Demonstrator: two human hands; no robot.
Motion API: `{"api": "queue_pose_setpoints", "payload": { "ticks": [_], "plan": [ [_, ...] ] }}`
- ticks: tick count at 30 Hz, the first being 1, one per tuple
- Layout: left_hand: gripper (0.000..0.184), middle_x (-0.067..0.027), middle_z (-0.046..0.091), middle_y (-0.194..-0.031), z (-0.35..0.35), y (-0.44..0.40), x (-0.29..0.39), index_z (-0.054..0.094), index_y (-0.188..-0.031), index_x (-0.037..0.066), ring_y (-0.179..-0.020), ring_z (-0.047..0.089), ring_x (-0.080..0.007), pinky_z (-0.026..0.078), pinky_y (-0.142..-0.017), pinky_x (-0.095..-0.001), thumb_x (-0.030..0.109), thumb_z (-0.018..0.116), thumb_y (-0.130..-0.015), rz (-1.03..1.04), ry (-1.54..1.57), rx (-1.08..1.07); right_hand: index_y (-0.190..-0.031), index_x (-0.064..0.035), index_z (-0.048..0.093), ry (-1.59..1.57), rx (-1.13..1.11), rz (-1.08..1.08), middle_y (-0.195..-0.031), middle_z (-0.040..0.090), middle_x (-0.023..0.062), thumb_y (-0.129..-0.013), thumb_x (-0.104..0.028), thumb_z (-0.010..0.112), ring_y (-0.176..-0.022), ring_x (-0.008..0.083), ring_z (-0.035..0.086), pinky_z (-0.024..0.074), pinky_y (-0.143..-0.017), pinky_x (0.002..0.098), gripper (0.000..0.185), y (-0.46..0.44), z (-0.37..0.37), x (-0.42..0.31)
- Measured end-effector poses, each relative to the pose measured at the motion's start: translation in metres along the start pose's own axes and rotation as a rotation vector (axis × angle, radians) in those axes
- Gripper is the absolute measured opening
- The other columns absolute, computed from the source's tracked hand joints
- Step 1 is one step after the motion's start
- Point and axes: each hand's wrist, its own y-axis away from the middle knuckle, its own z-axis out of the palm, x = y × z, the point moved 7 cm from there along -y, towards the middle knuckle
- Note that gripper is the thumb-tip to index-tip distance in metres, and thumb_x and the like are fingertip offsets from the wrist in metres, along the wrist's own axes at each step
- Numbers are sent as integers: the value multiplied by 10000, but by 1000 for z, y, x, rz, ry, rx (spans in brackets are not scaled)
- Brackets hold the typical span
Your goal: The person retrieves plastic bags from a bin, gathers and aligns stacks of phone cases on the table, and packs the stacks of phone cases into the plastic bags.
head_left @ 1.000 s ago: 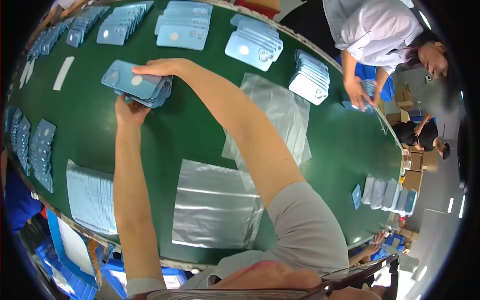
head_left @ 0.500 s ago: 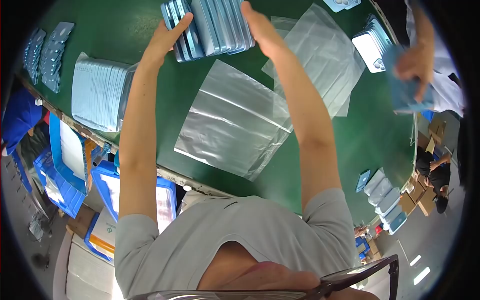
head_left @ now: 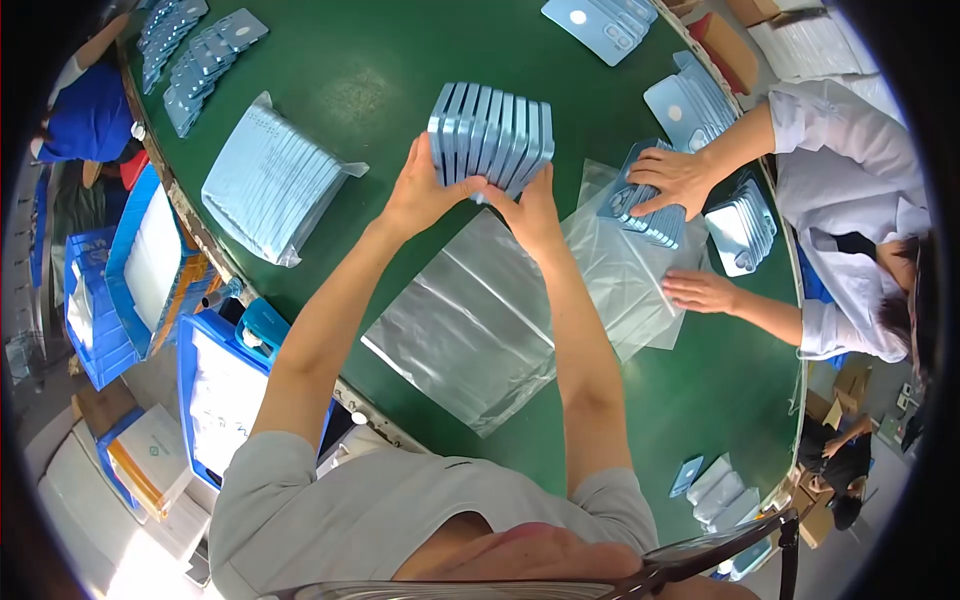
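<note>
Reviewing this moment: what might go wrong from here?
The left hand and right hand hold a row of blue panels from its two sides; if the squeeze eases, middle panels might slip out.

The co-worker's hand on another stack is near the right hand, so they could bump.

The clear plastic sheet lies flat under the right arm and might get dragged.

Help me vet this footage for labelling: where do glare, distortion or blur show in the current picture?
Head view: wide-angle distortion bows the edge of the green table, and the corners go black; head view: glare streaks the clear plastic bag; head view: the held blue stack shows no obvious blur.
</note>
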Motion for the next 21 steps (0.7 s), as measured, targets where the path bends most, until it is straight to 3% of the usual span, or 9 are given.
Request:
{"api": "queue_pose_setpoints", "payload": {
  "ticks": [1,2,3,4,6,8,14,16,21],
  "plan": [
    [866,-237,584,-1226,-8,4,17,356,-1386,-12,-1118,625,-357,514,-946,-414,396,826,-784,3,-132,35,-1389,21,399,47,-106,162,-1298,500,214,-849,-372,753,-1196,363,550,456,-991,437,755,0,-1,-3],
    [866,-237,584,-1226,-18,5,36,356,-1386,-12,-1118,625,-357,514,-946,-414,396,826,-784,3,-131,46,-1388,20,395,95,-210,322,-1297,504,219,-854,-414,738,-1175,366,571,475,-965,437,768,1,-2,-3],
    [859,-250,624,-1162,-23,7,43,370,-1349,-42,-1077,652,-349,520,-927,-415,447,806,-793,-164,-140,-34,-1385,27,387,25,-249,425,-1314,508,228,-839,-476,729,-1151,365,598,499,-928,436,817,2,-4,-4],
    [864,-263,665,-1097,-24,12,40,383,-1311,-72,-1036,680,-340,527,-908,-415,498,786,-802,-332,-147,-115,-1385,27,387,26,-255,423,-1314,508,228,-839,-476,729,-1151,365,598,499,-928,436,817,0,-2,-7],
    [898,-283,685,-1016,-16,11,20,394,-1261,-103,-971,704,-366,540,-876,-421,590,729,-799,-339,-190,-148,-1401,36,371,45,-317,561,-1333,504,232,-819,-463,746,-1161,360,592,491,-946,425,855,10,2,-2],
    [1001,-268,692,-976,-3,7,-7,354,-1298,-134,-909,713,-368,564,-810,-403,637,714,-771,-419,-285,-223,-1437,42,329,107,-333,472,-1366,489,235,-809,-443,753,-1180,365,585,485,-966,419,899,21,13,9],
    [1026,-278,684,-1013,-3,9,-12,342,-1326,-131,-958,704,-373,560,-823,-407,652,693,-764,-420,-270,-218,-1477,47,267,-72,-166,439,-1387,470,256,-848,-352,708,-1200,373,578,479,-990,428,865,37,11,8],
    [1027,-279,684,-1017,-3,9,-11,340,-1332,-128,-967,702,-375,558,-828,-408,652,691,-764,-426,-273,-209,-1472,76,258,322,-103,470,-1311,511,265,-883,-313,662,-1132,381,606,515,-919,445,813,37,8,0],
    [984,-277,683,-1025,-3,11,-16,374,-1302,-112,-965,701,-371,553,-837,-416,652,686,-765,-420,-254,-197,-1455,103,272,581,-24,366,-1186,574,246,-903,-305,644,-972,385,652,546,-768,456,781,32,23,-19]
  ]
}}
